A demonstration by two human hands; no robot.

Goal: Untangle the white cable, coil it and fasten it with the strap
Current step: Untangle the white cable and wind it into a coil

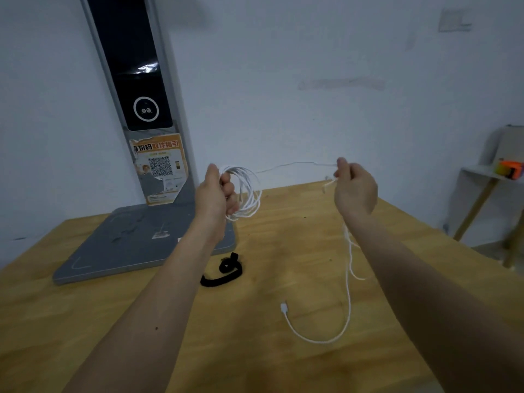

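Left hand (218,194): raised at centre frame; its fingers are curled through a bundle of loops, which is gripped.
Coil (245,191): several white loops hang from the left hand, above the table's far edge; the loops look loose and uneven.
Right hand (354,188): raised at centre right; thumb and fingertips are pinched on the cable, the remaining fingers curled.
Cable (347,279): a taut stretch runs between the two hands; from the right hand a long tail drops to the table (283,364) and curves back to a plug (284,307) lying at lower centre.
Strap (224,272): black, curled, lying untouched on the table at centre, just in front of the grey base (119,245) of the stand.
Stage: judged mid-coiling; the tail is yet to be wound and nothing is fastened.
Risk, loops: if the left grip is eased while another turn is added, loops could spill and tangle again.
Risk, tail: the tail kinks below the right hand; a twist could be wound into the coil if not run out.
Risk, plug: if pulled fast, the plug could drag across the table and catch on the strap.
Risk, strap: one hand must be freed for it; the coil could spring open then.
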